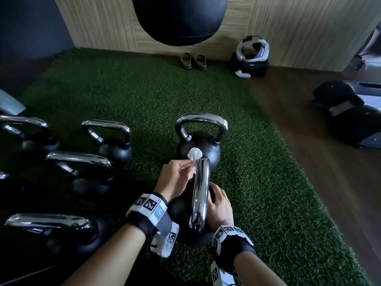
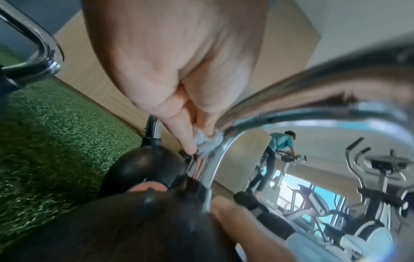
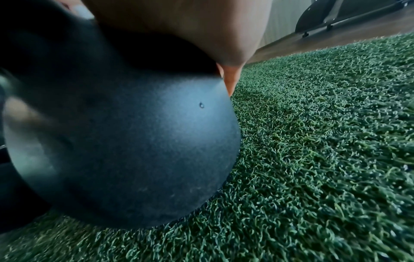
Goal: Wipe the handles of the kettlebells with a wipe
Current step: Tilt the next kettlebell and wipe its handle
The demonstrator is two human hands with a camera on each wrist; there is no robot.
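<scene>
A black kettlebell point(image 1: 181, 209) with a chrome handle point(image 1: 201, 193) stands on green turf right in front of me. My left hand point(image 1: 177, 178) pinches a white wipe point(image 1: 193, 154) against the far end of that handle; the left wrist view shows the wipe point(image 2: 206, 143) bunched between fingertips and chrome handle point(image 2: 291, 92). My right hand point(image 1: 219, 205) rests on the right side of the black ball, palm against it; in the right wrist view the ball point(image 3: 125, 141) fills the left half. A second kettlebell point(image 1: 199, 147) stands just behind.
Several more chrome-handled kettlebells point(image 1: 86, 172) stand in rows at the left. A hanging black punch bag point(image 1: 179, 19), a pair of shoes point(image 1: 193, 60) and a headset on a black case point(image 1: 251, 56) lie by the far wall. Wooden floor point(image 1: 329, 172) and exercise machines lie to the right.
</scene>
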